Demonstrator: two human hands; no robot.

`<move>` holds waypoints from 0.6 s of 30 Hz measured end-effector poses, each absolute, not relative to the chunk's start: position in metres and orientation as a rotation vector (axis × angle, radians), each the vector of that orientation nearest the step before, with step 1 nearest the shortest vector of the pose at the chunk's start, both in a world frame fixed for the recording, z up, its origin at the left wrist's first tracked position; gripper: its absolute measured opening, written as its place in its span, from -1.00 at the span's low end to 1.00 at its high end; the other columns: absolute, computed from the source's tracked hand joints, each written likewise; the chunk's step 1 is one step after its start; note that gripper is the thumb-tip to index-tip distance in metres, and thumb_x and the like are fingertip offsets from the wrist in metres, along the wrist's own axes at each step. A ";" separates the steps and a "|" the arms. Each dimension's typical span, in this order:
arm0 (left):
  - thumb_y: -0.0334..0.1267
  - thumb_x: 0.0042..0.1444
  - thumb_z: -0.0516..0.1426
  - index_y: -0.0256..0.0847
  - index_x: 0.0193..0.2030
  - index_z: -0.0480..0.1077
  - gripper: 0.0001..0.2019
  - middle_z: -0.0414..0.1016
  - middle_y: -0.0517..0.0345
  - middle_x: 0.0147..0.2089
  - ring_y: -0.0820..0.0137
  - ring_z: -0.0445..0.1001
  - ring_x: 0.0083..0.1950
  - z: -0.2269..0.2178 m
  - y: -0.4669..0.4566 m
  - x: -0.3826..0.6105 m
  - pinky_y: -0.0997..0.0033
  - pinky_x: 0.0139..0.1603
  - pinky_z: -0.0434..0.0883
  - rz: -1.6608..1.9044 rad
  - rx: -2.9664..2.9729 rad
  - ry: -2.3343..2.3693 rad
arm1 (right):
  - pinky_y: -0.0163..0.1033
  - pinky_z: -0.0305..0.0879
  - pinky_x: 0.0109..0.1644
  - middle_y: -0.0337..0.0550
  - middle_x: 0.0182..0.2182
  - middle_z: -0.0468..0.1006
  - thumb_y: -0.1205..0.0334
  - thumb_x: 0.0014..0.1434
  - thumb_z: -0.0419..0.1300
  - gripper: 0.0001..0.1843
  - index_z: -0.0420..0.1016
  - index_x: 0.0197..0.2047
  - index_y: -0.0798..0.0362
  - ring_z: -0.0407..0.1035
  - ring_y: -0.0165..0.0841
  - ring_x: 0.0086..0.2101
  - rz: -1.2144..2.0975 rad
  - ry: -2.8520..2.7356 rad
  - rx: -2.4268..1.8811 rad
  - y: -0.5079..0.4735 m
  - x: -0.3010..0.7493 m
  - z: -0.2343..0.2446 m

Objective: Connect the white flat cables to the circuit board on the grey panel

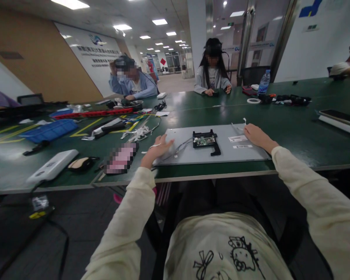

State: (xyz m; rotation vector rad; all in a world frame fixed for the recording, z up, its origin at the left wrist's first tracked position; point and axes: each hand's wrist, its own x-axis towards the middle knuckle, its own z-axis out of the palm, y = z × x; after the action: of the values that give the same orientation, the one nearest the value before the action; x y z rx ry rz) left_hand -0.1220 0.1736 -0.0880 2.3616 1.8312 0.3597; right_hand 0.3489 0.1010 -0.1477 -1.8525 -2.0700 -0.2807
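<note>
A flat grey panel (175, 137), probably the back of a display, lies on the table in front of me. A black bracket (215, 147) with a green circuit board (203, 140) sits on its middle, and thin cables (184, 146) run left from the board. My left hand (160, 149) is at the panel's left edge, fingers apart; a thin white strip shows beside it. At the far right corner my right hand (258, 136) has its fingers closed on a narrow white strip (244, 121), which sticks up past the fingertips. Two white labels (237, 139) are near that hand.
Left of the panel lie a pink pouch (121, 158), tangled white strips (141, 133), a white power strip (53, 166) and a blue tray (51, 130). A water bottle (264, 82) and a tape roll (253, 101) stand farther right. Two people sit across the table.
</note>
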 end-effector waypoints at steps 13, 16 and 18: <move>0.13 0.23 -0.10 -0.31 0.27 0.18 -0.37 0.14 -0.24 0.36 0.02 0.01 0.44 -0.107 0.131 -0.130 -0.01 0.36 0.12 0.401 2.401 1.738 | -0.22 0.24 -0.13 0.07 -0.21 0.44 0.21 0.38 -0.15 -0.66 0.39 -0.19 0.16 0.36 -0.25 -0.22 -0.370 -2.122 -1.903 0.077 0.349 -0.145; 0.10 0.27 -0.15 -0.36 0.32 0.10 -0.35 0.08 -0.29 0.39 0.01 -0.04 0.46 -0.098 0.127 -0.123 -0.04 0.36 0.10 0.364 2.295 1.824 | -0.22 0.23 -0.14 0.07 -0.20 0.44 0.20 0.38 -0.15 -0.67 0.39 -0.18 0.15 0.36 -0.25 -0.24 -0.370 -2.110 -1.916 0.072 0.349 -0.145; 0.11 0.27 -0.15 -0.37 0.34 0.07 -0.33 0.06 -0.32 0.40 0.00 -0.04 0.45 -0.091 0.123 -0.109 -0.05 0.35 0.09 0.383 2.324 1.814 | -0.21 0.23 -0.12 0.09 -0.20 0.44 0.20 0.38 -0.15 -0.67 0.38 -0.17 0.16 0.36 -0.25 -0.23 -0.374 -2.125 -1.900 0.071 0.349 -0.145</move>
State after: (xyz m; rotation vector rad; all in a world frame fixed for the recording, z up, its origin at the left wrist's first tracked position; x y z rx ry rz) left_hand -0.1086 0.1230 -0.0913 2.3243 1.8142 0.3834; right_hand 0.3486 0.0710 -0.1447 -1.8997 -2.1250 -0.3740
